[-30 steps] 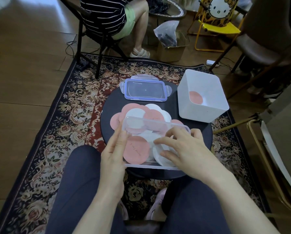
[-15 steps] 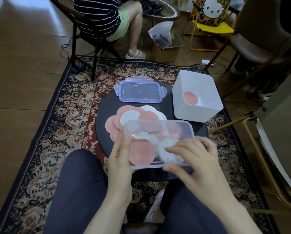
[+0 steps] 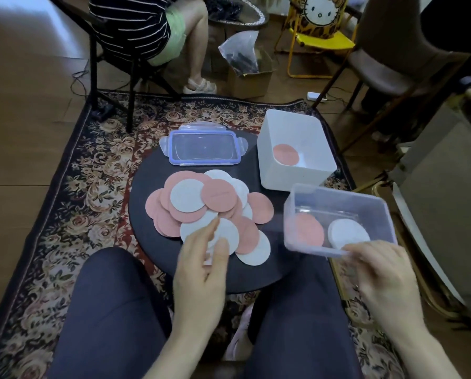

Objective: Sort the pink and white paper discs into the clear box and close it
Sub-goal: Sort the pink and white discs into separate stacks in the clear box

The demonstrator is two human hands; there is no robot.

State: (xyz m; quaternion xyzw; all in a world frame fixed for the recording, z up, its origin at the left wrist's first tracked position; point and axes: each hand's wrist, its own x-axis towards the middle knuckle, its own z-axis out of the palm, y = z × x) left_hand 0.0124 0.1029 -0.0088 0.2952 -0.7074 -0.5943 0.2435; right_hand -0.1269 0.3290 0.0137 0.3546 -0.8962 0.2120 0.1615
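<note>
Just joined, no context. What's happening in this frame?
A seated person is sorting paper discs at a small round black table. The right hand holds the clear box by its near rim, off to the table's right; one pink and one white disc lie inside. The left hand reaches over the disc pile. The box lid lies off, beside a white bin.

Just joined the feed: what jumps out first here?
A heap of pink and white paper discs covers the round dark table. The right hand holds the clear box at the table's right edge, its lid lying off at the far side.
</note>
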